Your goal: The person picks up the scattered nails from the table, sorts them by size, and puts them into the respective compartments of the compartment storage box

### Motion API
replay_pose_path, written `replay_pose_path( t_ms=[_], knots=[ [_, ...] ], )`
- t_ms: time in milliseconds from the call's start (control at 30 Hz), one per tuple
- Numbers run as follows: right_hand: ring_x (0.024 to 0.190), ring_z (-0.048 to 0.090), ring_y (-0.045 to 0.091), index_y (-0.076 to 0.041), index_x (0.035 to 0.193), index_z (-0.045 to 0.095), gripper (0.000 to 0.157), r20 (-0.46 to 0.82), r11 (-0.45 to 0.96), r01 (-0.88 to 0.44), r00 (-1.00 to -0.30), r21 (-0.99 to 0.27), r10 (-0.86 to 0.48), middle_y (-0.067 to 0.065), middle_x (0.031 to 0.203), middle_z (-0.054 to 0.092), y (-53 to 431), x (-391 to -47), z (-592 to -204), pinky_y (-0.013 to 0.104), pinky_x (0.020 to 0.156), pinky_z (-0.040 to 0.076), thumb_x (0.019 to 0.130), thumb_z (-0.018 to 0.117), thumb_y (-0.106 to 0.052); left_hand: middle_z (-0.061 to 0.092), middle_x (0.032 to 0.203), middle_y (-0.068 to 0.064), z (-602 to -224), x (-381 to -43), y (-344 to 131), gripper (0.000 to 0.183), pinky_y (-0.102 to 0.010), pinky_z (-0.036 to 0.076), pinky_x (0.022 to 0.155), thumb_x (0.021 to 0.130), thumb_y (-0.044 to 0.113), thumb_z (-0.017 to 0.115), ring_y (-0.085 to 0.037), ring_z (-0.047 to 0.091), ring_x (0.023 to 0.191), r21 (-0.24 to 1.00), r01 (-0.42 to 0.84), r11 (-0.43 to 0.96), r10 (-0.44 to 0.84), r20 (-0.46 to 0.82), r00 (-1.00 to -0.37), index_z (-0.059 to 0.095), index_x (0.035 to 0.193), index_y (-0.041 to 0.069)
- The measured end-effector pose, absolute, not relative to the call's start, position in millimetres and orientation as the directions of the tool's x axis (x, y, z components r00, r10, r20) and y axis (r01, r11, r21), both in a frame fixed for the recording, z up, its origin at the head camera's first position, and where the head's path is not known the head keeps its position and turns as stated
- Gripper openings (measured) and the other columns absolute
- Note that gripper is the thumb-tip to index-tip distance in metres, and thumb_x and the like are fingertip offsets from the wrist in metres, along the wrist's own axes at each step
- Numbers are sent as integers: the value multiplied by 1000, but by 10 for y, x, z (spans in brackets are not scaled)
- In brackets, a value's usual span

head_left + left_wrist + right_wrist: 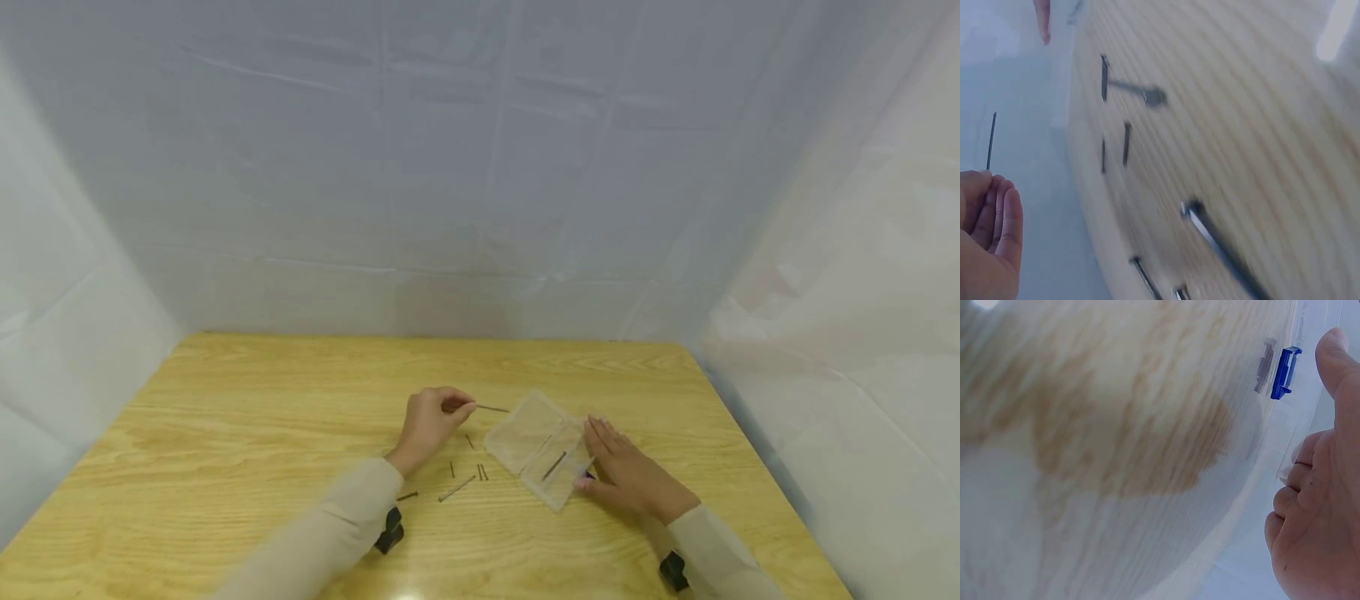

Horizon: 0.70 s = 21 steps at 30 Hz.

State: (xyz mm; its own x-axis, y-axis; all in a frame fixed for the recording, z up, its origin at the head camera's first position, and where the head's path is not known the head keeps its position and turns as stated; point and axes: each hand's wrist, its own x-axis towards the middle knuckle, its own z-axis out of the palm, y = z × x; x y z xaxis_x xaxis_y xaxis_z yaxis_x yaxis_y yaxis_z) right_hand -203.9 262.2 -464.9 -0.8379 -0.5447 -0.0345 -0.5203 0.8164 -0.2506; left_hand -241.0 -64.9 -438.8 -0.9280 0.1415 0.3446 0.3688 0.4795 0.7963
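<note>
My left hand pinches a thin nail between thumb and fingertips, its free end pointing right toward an opened clear plastic box. In the left wrist view that nail stands out beyond the fingertips. One dark nail lies inside the box's right half. My right hand rests against the right edge of the box, fingers fairly straight and thumb apart, near the blue latch. Left of the box, several nails lie loose on the table, among them a long one.
The wooden table has pale sheeting behind it and along both sides. A thick nail lies close to the left wrist, and small nails lie between that wrist and the box.
</note>
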Motion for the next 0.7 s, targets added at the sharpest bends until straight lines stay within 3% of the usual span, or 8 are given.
replay_pose_path(
  t_ms=[233,700],
  knots=[
    [143,12,43,10,148,17,83,-40,813,-520,-836,-262,-547,28,155,14,2608,-2024,-4639,55,113,19,97,50,-47,73,84,-4,-4409,-2309,-404,8,-23,55,65,87,13,71,-14,68,73,812,368,453,161,332,-929,74,90,7],
    [142,15,43,9,148,18,82,-15,816,-519,-842,-256,-540,27,155,16,2603,-2011,-4646,54,113,20,97,51,-46,72,78,-6,-4600,-2152,59,6,-17,52,63,84,8,73,-13,67,70,845,369,389,133,344,-929,73,85,2]
  ],
)
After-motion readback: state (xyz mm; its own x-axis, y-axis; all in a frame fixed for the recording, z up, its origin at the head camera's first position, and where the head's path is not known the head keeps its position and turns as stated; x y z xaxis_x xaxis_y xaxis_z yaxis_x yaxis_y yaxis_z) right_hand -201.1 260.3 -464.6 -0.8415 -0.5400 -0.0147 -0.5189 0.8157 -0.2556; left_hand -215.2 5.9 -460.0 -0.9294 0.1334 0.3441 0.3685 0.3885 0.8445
